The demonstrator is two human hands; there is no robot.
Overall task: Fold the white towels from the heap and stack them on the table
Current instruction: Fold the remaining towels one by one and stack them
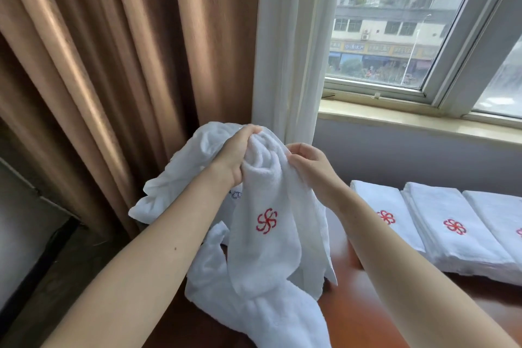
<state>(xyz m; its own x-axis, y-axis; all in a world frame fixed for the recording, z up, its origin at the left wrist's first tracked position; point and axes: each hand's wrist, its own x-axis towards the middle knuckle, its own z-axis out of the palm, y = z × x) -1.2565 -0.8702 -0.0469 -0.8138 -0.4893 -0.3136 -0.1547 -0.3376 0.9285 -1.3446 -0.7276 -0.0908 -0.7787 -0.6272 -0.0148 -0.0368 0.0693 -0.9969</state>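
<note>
White towel, one, held up in the air above the near-left part of the table; bunched at its top edge and hanging down in loose folds, a red pinwheel emblem facing the camera on its front panel. Left hand: fingers curled closed over the gathered top of the towel, thumb side uppermost. Right hand: pinching the same top edge just beside the left hand, fingertips closed on the cloth. Both forearms bare, reaching in from the lower corners of the view. Heap of unfolded towels: white, crumpled, lying on the left end of the table beneath and behind the held towel; part of it rises behind the left hand, and a small grey mark shows on one piece below the left wrist. Folded towels, three visible, laid side by side along the far-right edge of the table: nearest one with a red emblem partly hidden by the right forearm; middle one a stack of several layers, emblem up; third cut off by the right edge of the view. Table surface reddish-brown and glossy. Brown curtain hangs at left, white sheer curtain beside it, window and pale sill behind the table.
</note>
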